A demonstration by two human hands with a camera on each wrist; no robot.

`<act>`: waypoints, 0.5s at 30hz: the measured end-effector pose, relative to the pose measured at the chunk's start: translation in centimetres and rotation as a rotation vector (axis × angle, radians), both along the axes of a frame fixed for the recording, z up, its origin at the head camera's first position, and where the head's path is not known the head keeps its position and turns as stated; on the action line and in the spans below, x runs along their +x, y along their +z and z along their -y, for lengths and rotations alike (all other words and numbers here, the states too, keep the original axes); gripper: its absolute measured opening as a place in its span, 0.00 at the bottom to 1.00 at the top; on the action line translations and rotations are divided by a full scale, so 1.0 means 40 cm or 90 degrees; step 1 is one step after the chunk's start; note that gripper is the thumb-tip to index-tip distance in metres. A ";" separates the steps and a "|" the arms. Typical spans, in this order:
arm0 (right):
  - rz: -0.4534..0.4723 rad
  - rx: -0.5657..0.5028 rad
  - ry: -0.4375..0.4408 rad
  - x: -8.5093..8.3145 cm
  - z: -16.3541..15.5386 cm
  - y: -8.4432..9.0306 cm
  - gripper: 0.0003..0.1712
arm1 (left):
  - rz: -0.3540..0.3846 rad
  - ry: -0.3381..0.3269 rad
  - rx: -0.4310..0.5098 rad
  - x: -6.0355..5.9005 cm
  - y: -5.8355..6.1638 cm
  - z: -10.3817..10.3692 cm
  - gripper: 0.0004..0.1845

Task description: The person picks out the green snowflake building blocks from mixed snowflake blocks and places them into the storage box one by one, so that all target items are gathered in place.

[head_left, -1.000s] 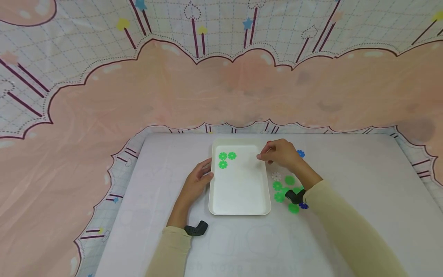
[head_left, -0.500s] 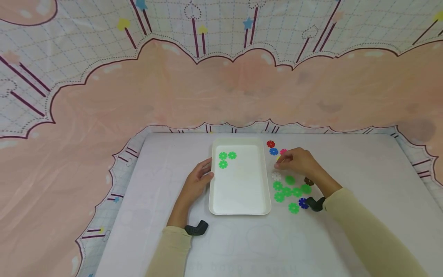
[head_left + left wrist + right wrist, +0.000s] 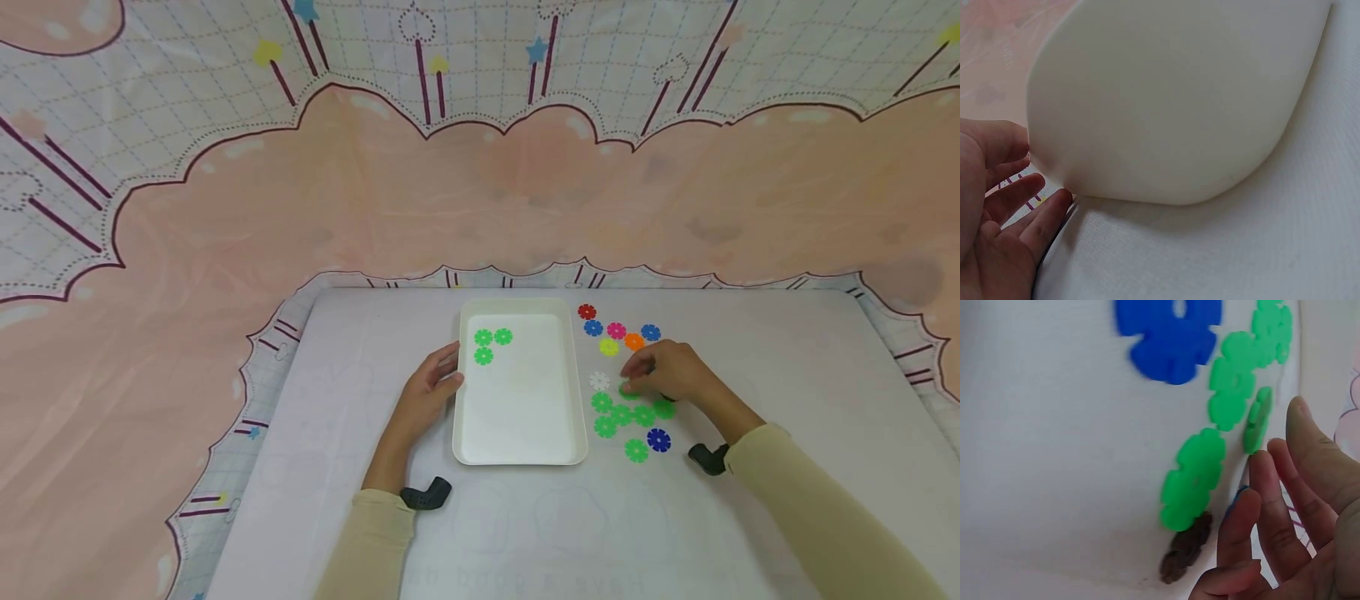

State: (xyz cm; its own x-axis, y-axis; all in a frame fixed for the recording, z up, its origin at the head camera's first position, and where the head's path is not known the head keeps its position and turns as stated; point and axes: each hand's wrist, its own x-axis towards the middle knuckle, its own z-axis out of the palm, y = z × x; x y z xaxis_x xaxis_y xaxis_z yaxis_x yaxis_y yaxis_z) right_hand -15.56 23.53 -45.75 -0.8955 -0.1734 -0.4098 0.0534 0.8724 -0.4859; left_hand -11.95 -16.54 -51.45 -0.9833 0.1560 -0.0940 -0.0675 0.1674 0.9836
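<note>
A white tray (image 3: 525,408) lies in the middle of the table, with three green flower-shaped discs (image 3: 483,337) in its far left corner. My left hand (image 3: 435,379) rests against the tray's left rim with straight fingers (image 3: 1022,212) beside the tray wall (image 3: 1172,94). My right hand (image 3: 637,382) is right of the tray, its fingertips on a green disc (image 3: 628,390) at the top of a cluster of green discs (image 3: 621,414). In the right wrist view the fingers (image 3: 1272,500) are loosely extended beside green discs (image 3: 1194,478) and a brown disc (image 3: 1185,548).
A row of red (image 3: 587,312), blue (image 3: 593,327), pink (image 3: 616,330), orange (image 3: 634,341) and yellow (image 3: 608,347) discs lies beyond the right hand. A white disc (image 3: 598,381) and a dark blue disc (image 3: 658,440) lie near the cluster. A pink patterned cloth backs the table.
My right hand has moved from over the tray's far right corner, right and toward me, down onto the green discs. The left hand and the tray have not moved.
</note>
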 end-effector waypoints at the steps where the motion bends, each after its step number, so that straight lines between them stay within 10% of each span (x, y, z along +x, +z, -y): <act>1: 0.000 0.000 0.001 0.002 -0.001 -0.002 0.18 | 0.001 0.001 -0.002 0.000 0.001 0.000 0.29; 15: 0.009 -0.024 -0.015 0.007 -0.005 -0.017 0.15 | 0.001 0.004 -0.003 0.000 0.001 -0.003 0.30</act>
State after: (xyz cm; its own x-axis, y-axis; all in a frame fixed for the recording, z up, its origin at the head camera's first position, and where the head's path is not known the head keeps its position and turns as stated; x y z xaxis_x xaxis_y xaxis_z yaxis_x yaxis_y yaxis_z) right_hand -15.29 23.72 -46.42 -0.8940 -0.1671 -0.4157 0.0811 0.8521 -0.5170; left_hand -11.94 -16.43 -51.41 -0.9842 0.1489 -0.0960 -0.0698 0.1718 0.9827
